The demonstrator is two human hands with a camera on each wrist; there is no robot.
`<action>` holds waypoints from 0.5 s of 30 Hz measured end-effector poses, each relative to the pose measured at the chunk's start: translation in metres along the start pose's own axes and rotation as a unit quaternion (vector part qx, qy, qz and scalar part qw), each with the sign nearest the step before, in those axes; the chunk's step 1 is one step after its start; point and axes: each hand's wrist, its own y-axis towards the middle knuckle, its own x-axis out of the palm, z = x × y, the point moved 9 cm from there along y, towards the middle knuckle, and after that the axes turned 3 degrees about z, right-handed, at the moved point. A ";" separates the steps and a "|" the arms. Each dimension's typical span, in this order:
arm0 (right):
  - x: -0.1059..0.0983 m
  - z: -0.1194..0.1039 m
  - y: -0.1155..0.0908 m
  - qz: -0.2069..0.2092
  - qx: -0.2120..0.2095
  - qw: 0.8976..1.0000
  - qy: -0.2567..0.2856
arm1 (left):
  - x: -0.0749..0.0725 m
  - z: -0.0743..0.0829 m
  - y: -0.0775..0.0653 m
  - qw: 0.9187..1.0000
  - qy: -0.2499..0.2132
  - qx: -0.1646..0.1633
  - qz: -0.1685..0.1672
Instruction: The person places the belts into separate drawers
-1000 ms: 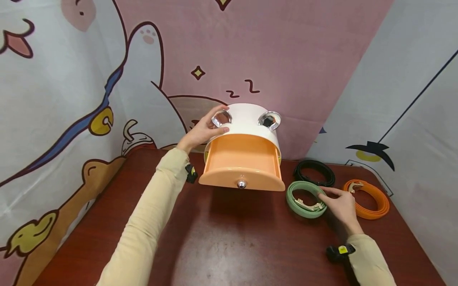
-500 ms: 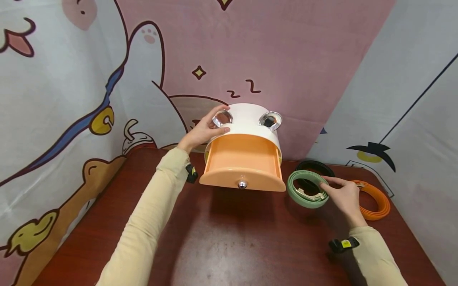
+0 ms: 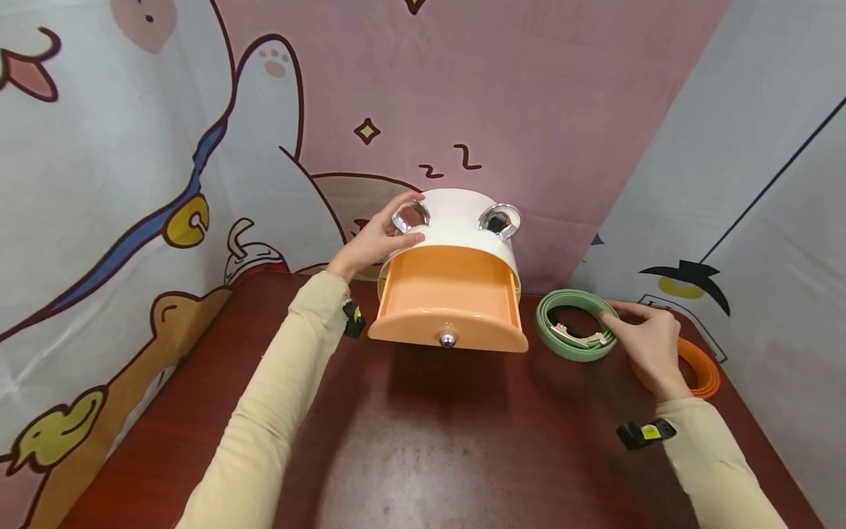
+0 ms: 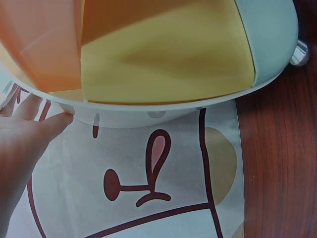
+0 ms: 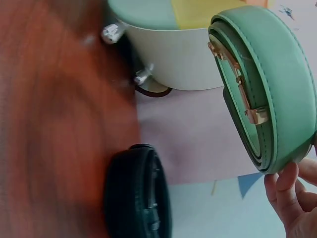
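Note:
In the head view my left hand point(image 3: 377, 235) holds the white storage box point(image 3: 456, 213), thumb and fingers spread around its left silver round knob. The box's orange drawer point(image 3: 446, 328) is pulled out, and its inside shows bare. My right hand point(image 3: 651, 342) pinches the right edge of a rolled green belt point(image 3: 575, 353) between thumb and fingers. That coil, with a gold buckle on its inner side, hangs above the table right of the drawer. In the right wrist view, the belt point(image 5: 277, 84) is well clear of the rolled black belt point(image 5: 131, 193).
A rolled orange belt point(image 3: 702, 367) lies at the right, partly hidden by my right hand. The dark red table point(image 3: 423, 455) ends at a cartoon-printed cloth point(image 3: 529, 95) behind the box. In the head view the green coil covers most of the black belt.
My right hand has lifted the green belt off the table and moved it back and slightly right, over the black belt. My left hand and the drawer have stayed put.

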 end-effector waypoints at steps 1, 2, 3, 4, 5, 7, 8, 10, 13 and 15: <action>-0.001 -0.003 0.002 -0.001 -0.002 1.000 -0.002 | 0.000 0.001 0.000 1.000 0.002 -0.001 0.001; -0.003 -0.005 0.003 -0.001 0.000 1.000 -0.004 | 0.000 0.002 0.000 1.000 0.000 -0.002 0.001; -0.004 -0.007 0.004 -0.001 0.001 1.000 -0.005 | -0.001 0.002 0.000 1.000 -0.002 -0.002 0.000; -0.005 -0.009 0.006 -0.001 0.000 1.000 -0.003 | -0.001 0.002 0.000 1.000 -0.003 -0.003 0.001; -0.006 -0.011 0.007 -0.001 -0.001 1.000 0.000 | -0.001 0.002 0.000 1.000 -0.004 -0.004 0.001; -0.008 -0.014 0.009 -0.004 -0.006 1.000 0.010 | -0.001 0.002 0.000 1.000 -0.007 -0.004 0.000; -0.008 -0.015 0.010 -0.005 -0.009 1.000 0.015 | -0.001 0.002 0.000 1.000 -0.010 -0.003 0.000; -0.010 -0.018 0.011 -0.008 -0.014 1.000 0.023 | -0.001 0.002 0.000 1.000 -0.009 -0.002 0.000; -0.013 -0.023 0.013 -0.009 -0.013 0.999 0.031 | 0.000 0.001 0.000 1.000 -0.011 -0.003 0.000; -0.015 -0.027 0.014 -0.009 -0.009 0.999 0.036 | -0.001 0.000 0.000 1.000 -0.010 -0.003 0.002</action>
